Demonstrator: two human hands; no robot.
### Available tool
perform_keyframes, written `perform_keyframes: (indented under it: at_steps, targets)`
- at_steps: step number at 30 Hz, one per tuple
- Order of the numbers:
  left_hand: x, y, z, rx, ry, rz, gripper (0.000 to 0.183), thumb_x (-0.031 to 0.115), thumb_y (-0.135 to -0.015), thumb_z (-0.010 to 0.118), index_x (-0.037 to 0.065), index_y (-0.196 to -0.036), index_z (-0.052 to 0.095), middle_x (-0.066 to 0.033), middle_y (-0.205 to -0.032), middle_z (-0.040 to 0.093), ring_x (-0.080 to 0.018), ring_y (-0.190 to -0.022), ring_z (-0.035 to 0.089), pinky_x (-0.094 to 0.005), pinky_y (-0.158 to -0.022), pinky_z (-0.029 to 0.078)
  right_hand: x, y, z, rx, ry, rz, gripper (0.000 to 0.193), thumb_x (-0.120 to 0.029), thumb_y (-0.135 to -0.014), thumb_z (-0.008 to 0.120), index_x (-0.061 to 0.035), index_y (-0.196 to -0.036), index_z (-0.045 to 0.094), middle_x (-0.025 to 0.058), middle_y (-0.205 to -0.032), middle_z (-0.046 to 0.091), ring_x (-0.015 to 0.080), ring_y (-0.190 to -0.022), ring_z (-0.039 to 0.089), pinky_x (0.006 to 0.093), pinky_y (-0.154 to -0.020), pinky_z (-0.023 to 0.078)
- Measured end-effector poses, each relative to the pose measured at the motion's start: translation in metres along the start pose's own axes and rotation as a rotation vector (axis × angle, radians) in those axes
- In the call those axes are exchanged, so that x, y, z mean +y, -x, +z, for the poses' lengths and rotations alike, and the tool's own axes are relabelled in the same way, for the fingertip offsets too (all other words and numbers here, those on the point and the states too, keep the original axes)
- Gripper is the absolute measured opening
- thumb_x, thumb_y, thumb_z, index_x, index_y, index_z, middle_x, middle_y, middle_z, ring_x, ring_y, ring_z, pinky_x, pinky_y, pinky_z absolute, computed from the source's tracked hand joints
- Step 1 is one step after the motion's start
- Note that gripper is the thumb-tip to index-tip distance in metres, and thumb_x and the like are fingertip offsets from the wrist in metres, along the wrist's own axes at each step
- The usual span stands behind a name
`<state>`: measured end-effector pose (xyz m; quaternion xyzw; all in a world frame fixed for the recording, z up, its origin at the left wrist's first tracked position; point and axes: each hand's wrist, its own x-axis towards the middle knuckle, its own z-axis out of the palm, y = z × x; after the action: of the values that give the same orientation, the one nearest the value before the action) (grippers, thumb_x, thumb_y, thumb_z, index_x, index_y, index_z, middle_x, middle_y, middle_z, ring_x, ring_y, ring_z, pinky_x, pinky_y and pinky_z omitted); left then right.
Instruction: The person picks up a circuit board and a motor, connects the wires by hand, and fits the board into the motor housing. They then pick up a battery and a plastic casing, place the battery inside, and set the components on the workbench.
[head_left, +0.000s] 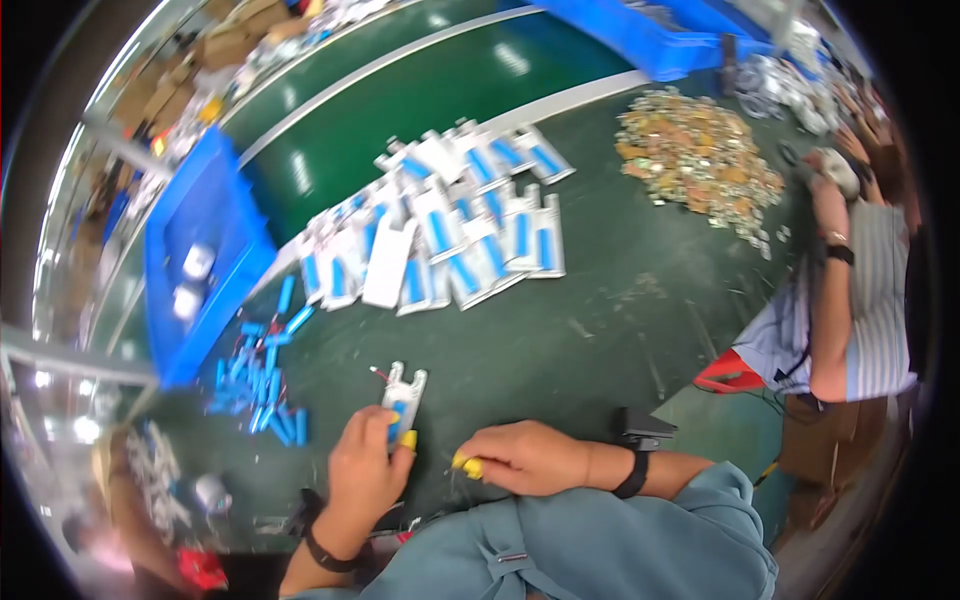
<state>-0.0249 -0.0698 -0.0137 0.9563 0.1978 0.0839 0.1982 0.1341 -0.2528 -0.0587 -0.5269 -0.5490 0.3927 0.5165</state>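
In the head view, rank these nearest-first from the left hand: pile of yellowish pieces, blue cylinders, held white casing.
1. White casing: held in the left hand.
2. Blue cylinders: to the hand's left.
3. Pile of yellowish pieces: far ahead, right.

Bright light leaves white glare on the glossy green belt (400,95) while the darker surface (600,330) looks matte, slight blur softens the small metal pieces (690,160), and straight edges bend toward the round black rim.

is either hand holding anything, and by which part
The left hand holds a white plastic casing by its near end; for the right hand, I can't tell.
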Motion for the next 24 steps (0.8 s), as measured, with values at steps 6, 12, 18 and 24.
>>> perform_keyframes:
  at_steps: [6,12,18,24]
  targets:
    - [-0.013,0.012,-0.010,0.162,0.397,-0.267,0.026,-0.008,-0.086,0.060,0.000,-0.110,0.062,-0.0077,-0.104,0.066,-0.0128,-0.088,0.063,-0.0243,-0.073,0.051,-0.005,-0.003,-0.005,-0.044,0.053,0.095,0.023,-0.007,-0.090,0.056,-0.0037,-0.112,0.062,0.0125,-0.098,0.064,0.0324,-0.088,0.064,0.0387,-0.076,0.052]
    - [-0.049,-0.026,0.016,0.104,0.775,-0.426,0.025,-0.006,-0.091,0.058,-0.002,-0.115,0.061,-0.0044,-0.102,0.065,-0.0079,-0.090,0.061,-0.0212,-0.076,0.050,-0.006,-0.001,0.000,-0.017,-0.015,0.138,0.025,-0.001,-0.087,0.058,-0.0026,-0.112,0.062,0.0117,-0.096,0.065,0.0251,-0.078,0.068,0.0340,-0.069,0.054]
    - [-0.046,-0.042,0.041,0.268,0.567,0.076,0.023,-0.004,-0.084,0.063,0.002,-0.106,0.064,-0.0083,-0.100,0.065,-0.0200,-0.084,0.065,-0.0297,-0.070,0.053,-0.008,-0.003,0.000,-0.007,-0.058,0.238,0.023,0.002,-0.094,0.050,0.0027,-0.114,0.061,0.0097,-0.092,0.066,0.0139,-0.076,0.069,0.0245,-0.062,0.055]
    - [-0.023,-0.028,0.042,0.188,0.328,0.444,0.018,0.012,-0.082,0.067,0.007,-0.099,0.063,-0.0077,-0.094,0.064,-0.0281,-0.079,0.066,-0.0370,-0.067,0.055,-0.006,0.001,0.007,0.127,-0.260,0.375,0.022,-0.009,-0.102,0.047,0.0034,-0.116,0.058,0.0103,-0.091,0.065,0.0148,-0.072,0.066,0.0246,-0.058,0.055]
